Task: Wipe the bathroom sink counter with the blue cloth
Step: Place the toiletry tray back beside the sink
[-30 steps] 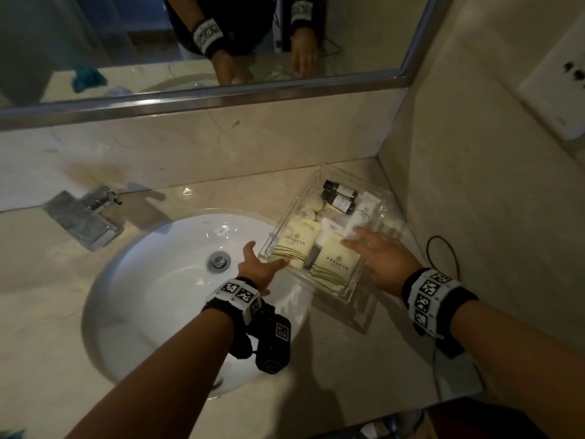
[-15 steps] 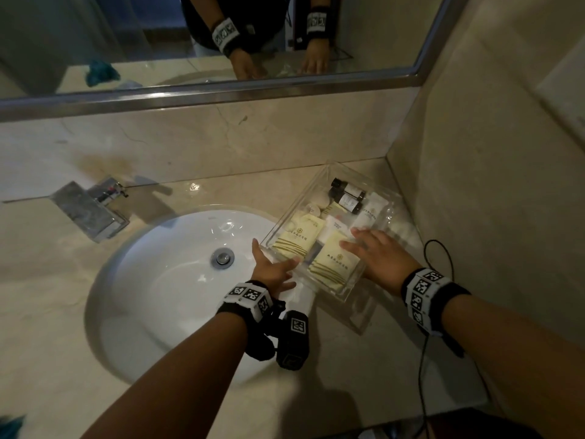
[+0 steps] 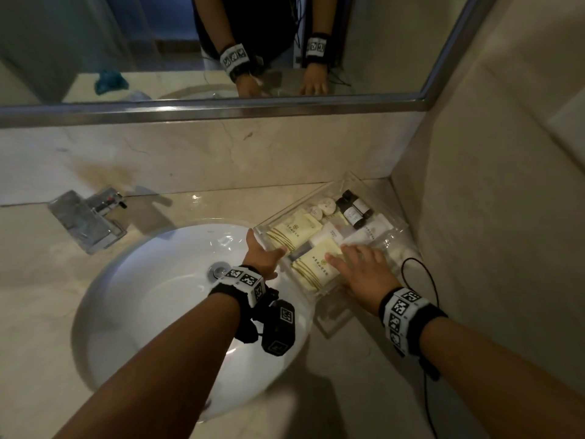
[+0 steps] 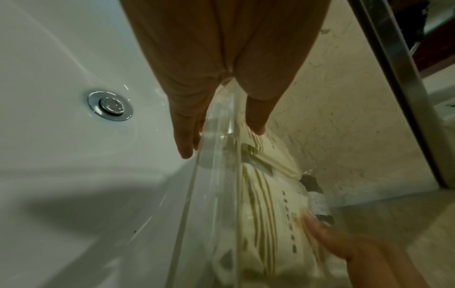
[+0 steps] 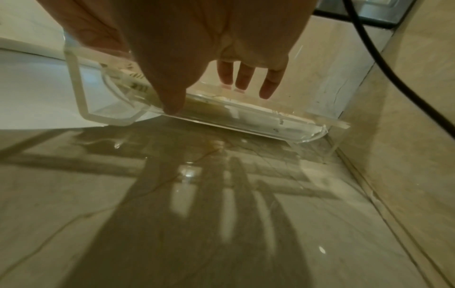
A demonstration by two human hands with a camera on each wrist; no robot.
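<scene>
1. Head view: a beige marble counter (image 3: 364, 369) holds a white oval sink (image 3: 152, 299), with a chrome tap (image 3: 85, 217) behind it and a mirror (image 3: 380, 42) above.
2. A clear tray (image 3: 397, 228) of toiletries sits in the right corner (lifted off the counter, per the right wrist view).
3. The left hand (image 3: 262, 256) pinches the tray's edge.
4. The right hand (image 3: 364, 274) clasps its near rim, thumb beneath.
5. The blue cloth (image 3: 110, 81) appears only as a mirror reflection.
</scene>
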